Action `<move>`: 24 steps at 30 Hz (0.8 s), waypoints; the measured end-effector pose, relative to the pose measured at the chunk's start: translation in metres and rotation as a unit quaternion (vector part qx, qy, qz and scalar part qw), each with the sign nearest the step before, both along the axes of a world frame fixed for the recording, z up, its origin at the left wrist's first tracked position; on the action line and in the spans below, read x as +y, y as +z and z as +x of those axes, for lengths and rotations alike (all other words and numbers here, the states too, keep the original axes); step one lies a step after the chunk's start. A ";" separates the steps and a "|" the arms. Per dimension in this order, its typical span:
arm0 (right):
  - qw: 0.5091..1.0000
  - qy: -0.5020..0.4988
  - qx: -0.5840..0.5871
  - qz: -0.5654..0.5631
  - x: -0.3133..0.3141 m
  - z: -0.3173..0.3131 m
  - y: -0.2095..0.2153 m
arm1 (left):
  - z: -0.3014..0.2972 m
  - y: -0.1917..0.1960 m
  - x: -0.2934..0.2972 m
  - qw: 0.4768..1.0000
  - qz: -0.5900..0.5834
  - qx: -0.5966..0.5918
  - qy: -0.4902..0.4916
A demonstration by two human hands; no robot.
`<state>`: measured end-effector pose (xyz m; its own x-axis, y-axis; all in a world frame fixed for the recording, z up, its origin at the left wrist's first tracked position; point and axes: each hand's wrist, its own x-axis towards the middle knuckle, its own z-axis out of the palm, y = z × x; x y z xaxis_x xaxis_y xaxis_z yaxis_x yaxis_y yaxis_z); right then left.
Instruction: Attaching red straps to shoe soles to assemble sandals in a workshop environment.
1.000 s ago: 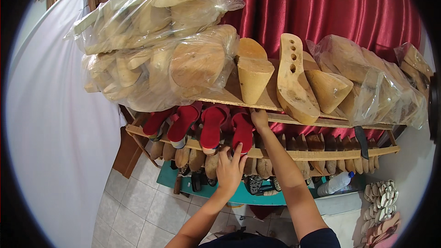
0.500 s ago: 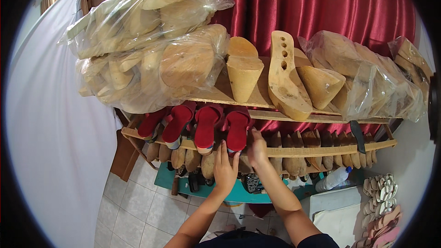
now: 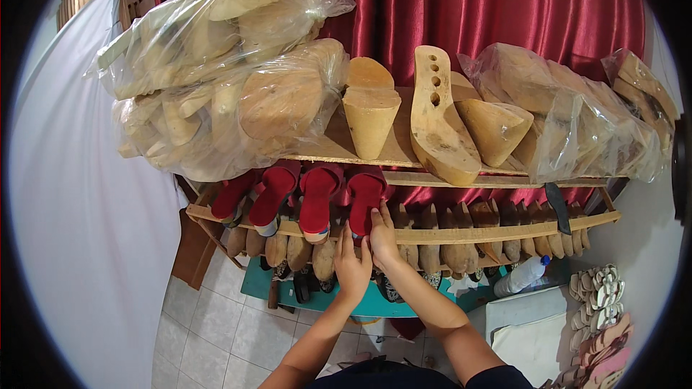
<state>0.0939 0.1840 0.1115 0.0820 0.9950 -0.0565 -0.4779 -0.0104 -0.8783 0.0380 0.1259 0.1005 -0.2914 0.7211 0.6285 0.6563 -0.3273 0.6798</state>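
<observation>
A red slide sandal (image 3: 366, 194) rests toe-inward on the slatted shelf, its heel facing me, the rightmost of several red sandals in a row. My left hand (image 3: 352, 271) cups its heel from below, with the fingers on the left side and the thumb on the right. My right hand (image 3: 384, 239) is pressed against the sandal's right edge near the heel, fingers pointing up. Just left stands another red sandal (image 3: 317, 198), its heel striped in pale colours. Farther left are a third red sandal (image 3: 272, 194) and a fourth one (image 3: 229, 198).
Wooden shoe lasts (image 3: 454, 236) hang in a row below the slat (image 3: 504, 235). On the upper shelf sit bagged wooden forms (image 3: 216, 101), a wooden wedge (image 3: 371, 122) and a holed wooden form (image 3: 436, 122). Lower right are a bottle (image 3: 520, 278) and stacked sandals (image 3: 598, 295).
My right hand has moved left, from beside the sandal onto its right edge. The view has shifted slightly; my left hand stays at the heel.
</observation>
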 end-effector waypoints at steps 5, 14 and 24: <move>1.000 0.008 -0.009 0.002 0.000 0.000 0.001 | 0.000 0.001 0.000 0.999 -0.022 -0.028 -0.012; 0.995 0.025 -0.088 0.041 0.009 0.005 -0.016 | 0.003 0.003 0.001 0.995 0.001 -0.091 -0.025; 0.939 -0.031 -0.300 0.166 0.001 0.021 -0.006 | -0.005 0.014 -0.008 0.997 0.039 0.073 0.001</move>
